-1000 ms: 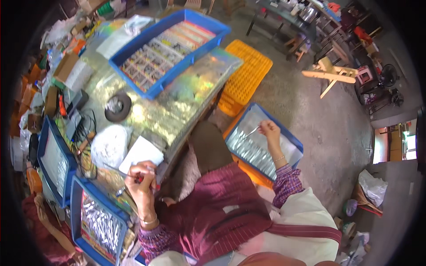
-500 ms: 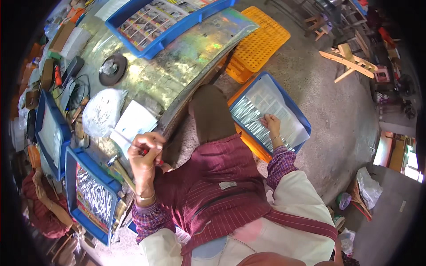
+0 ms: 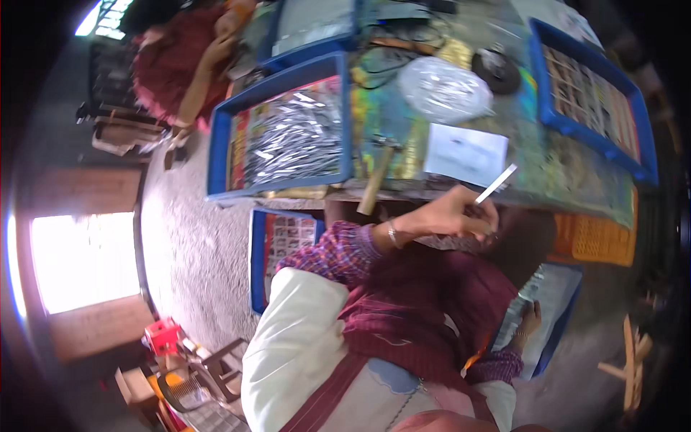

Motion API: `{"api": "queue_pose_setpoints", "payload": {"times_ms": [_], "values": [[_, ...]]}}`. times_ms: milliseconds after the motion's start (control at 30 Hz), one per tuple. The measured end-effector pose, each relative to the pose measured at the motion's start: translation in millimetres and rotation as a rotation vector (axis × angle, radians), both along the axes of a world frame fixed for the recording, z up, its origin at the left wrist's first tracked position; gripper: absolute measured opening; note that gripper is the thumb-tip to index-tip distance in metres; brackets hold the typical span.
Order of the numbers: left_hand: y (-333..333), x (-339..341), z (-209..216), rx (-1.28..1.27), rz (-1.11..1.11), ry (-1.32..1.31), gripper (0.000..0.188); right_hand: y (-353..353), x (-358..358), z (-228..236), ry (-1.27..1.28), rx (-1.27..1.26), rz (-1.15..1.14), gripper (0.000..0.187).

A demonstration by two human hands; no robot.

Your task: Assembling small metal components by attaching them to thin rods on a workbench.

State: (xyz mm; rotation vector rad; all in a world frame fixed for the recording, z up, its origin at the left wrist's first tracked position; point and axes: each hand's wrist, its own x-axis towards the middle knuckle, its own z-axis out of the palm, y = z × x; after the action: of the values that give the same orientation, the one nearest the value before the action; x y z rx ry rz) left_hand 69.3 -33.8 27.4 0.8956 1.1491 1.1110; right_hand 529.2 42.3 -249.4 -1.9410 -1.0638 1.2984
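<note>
At ten o'clock on the counter (image 3: 561,180), a blue plastic tray (image 3: 219,155) holds shiny silver foil packets. Near centre, the left hand (image 3: 461,214) pinches a thin white stick (image 3: 497,183). At four o'clock the right hand (image 3: 531,320) rests open on clear packets inside another blue tray (image 3: 565,324).

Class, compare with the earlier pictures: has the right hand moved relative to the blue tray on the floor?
No. The right hand rests in the blue tray as before; only the camera turned.

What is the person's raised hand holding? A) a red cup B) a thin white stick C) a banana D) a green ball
B: the left hand grips a thin white stick just below the sheet of paper on the table.
</note>
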Motion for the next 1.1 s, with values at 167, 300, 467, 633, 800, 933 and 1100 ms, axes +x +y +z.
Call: {"api": "queue_pose_setpoints", "payload": {"times_ms": [167, 300, 467, 633, 800, 933, 1100], "values": [[-13, -6, 1, 0.08, -0.018, -0.055, 0.009, 13, 5, -11, -0.061, 0.083, 0.016, 0.026], [-25, -16, -2, 0.067, -0.014, -0.041, 0.01, 16, 3, -17, 0.069, 0.043, -0.019, 0.027], [-42, -47, 11, 0.202, 0.079, 0.077, 0.015, 10, 2, 7, 0.165, 0.036, -0.205, 0.033], [-78, -139, 43, 0.067, 0.46, 0.663, 0.011, 19, -28, 62, 0.289, -0.001, -0.222, 0.036], [-117, -246, -9, -0.013, 0.55, 1.313, 0.022, 26, -86, 123, 0.263, 0.109, -0.053, 0.035], [-134, -256, -32, 0.016, 0.436, 1.419, 0.023, 22, -143, 179, 0.259, 0.222, 0.201, 0.033], [-126, -248, -23, -0.005, 0.443, 1.504, 0.013, 12, -193, 214, 0.213, 0.378, 0.481, 0.025]]}}
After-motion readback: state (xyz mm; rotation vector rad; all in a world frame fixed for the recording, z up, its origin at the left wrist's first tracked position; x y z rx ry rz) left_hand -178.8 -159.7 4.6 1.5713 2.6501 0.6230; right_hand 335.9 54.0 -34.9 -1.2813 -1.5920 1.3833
